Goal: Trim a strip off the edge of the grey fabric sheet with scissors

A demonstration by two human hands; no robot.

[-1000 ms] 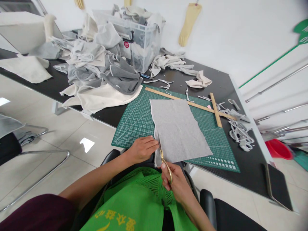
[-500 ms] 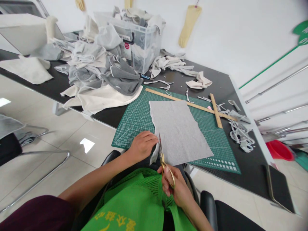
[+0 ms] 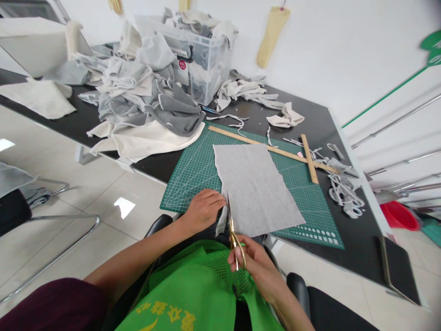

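Scissors (image 3: 233,232) sit gripped in the right hand (image 3: 257,264); just beside, the left hand (image 3: 203,209) pinches the limp, light grey felt sheet (image 3: 255,188) by its near edge strip.

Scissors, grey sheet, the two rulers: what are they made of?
Scissors: metal by the look, shiny gold handles, darker blades. Grey sheet: matte, fuzzy, limp at the cut edge, probably felt or fleece. Long ruler and short ruler: pale tan, matte, likely wood.
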